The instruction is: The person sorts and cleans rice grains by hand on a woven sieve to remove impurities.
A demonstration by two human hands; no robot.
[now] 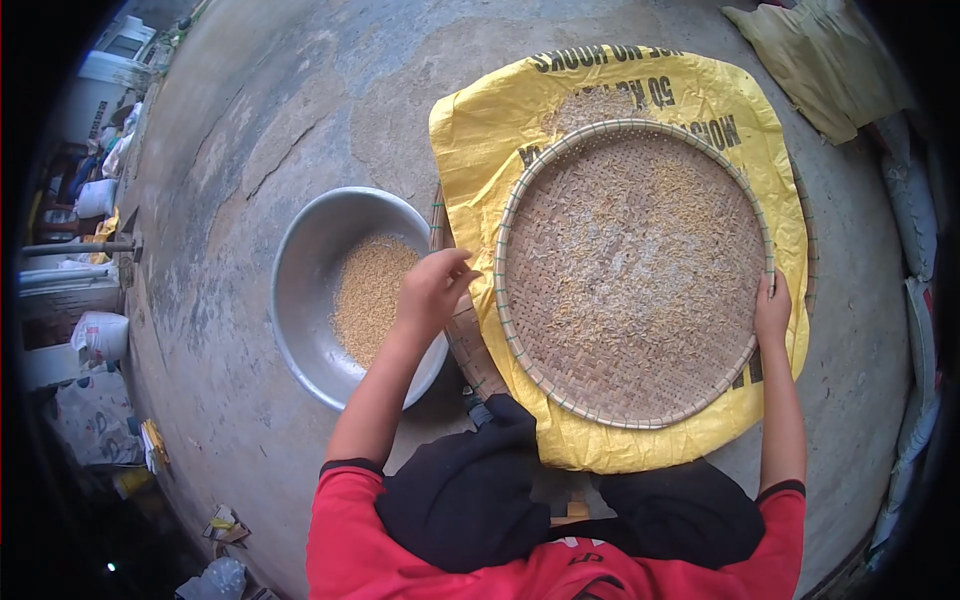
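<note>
The round woven tray (600, 385) faces up, held by the right grip (772, 308).

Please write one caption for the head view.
Left hand near a woven tray of grain, right hand holding its rim.

Left hand (434, 290) at centre, fingers curled (thumb near them); right hand (773, 312), right of centre, gripping, forearm upright.
</note>
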